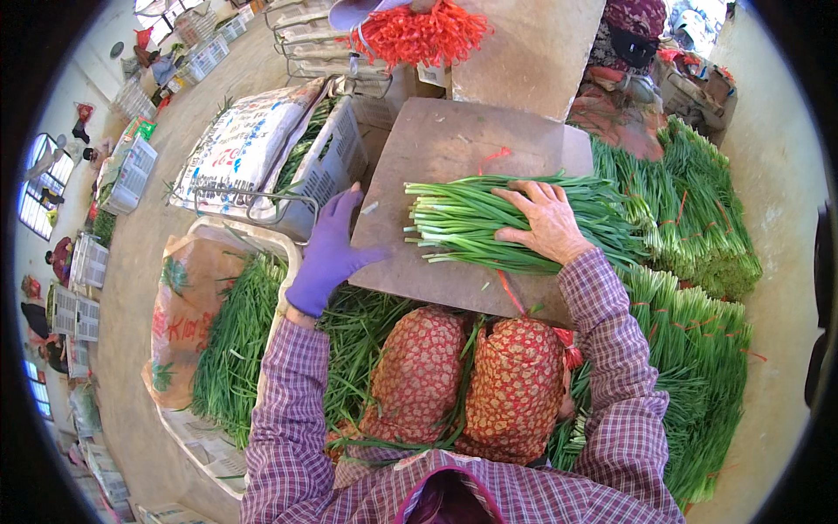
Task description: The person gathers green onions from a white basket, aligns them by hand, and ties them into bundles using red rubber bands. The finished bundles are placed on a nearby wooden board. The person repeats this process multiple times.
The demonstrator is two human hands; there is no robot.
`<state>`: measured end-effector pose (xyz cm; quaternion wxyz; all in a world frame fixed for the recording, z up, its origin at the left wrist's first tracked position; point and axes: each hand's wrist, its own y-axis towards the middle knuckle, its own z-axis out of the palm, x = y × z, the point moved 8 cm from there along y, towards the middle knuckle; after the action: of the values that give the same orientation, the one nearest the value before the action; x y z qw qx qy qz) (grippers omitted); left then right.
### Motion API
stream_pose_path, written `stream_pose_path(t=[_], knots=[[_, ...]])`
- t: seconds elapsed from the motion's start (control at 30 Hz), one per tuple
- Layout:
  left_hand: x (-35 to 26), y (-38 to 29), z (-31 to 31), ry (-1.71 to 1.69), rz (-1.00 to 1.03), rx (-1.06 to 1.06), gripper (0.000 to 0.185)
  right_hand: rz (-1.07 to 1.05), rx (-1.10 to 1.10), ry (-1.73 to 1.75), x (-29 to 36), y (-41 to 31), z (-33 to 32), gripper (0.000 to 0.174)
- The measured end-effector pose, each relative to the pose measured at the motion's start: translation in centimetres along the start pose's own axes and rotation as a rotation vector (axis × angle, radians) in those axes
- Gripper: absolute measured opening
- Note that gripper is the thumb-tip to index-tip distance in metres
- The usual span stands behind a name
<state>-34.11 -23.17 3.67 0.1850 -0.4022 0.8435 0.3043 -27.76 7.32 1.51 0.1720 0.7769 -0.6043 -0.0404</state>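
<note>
A loose bunch of garlic chives [452,213] lies across a brown board [432,137], pale stem ends to the left, green leaves to the right. My bare right hand [540,219] rests on top of it, fingers and thumb spread over the stalks. Red tie strip [507,288] shows on both sides of the bunch and seems to run beneath it. Wearing a purple glove, my left hand [337,245] is beside the board's left edge, fingers apart and holding nothing. Bits of plant lie scattered on the board.
Tied chive bundles [687,209] are stacked at right. Left stand a crate under a printed sack [255,144] and a white crate [294,252] of loose greens. Red ties [419,33] hang beyond the board. Red floral-patterned cloth [419,373] covers my legs. People work far left.
</note>
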Motion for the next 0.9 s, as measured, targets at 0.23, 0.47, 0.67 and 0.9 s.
stream_pose_path(t=[0.23,0.47,0.67,0.9], knots=[[-1.7,6.4,8.0,-0.073,-0.001,0.406,0.125,-0.002,0.005,-0.023,0.3,1.2,-4.0,0.080],[-5.8,5.1,10.2,0.547,0.193,0.516,0.128,-0.022,0.085,0.059,0.6,3.1,-1.0,0.098],[-9.5,5.6,11.9,0.657,0.354,0.357,0.138,0.117,0.285,0.048,-1.4,4.2,3.6,0.103],[-8.1,7.1,14.4,0.356,0.270,0.423,0.120,0.029,0.267,-0.001,0.7,1.2,2.5,0.101]])
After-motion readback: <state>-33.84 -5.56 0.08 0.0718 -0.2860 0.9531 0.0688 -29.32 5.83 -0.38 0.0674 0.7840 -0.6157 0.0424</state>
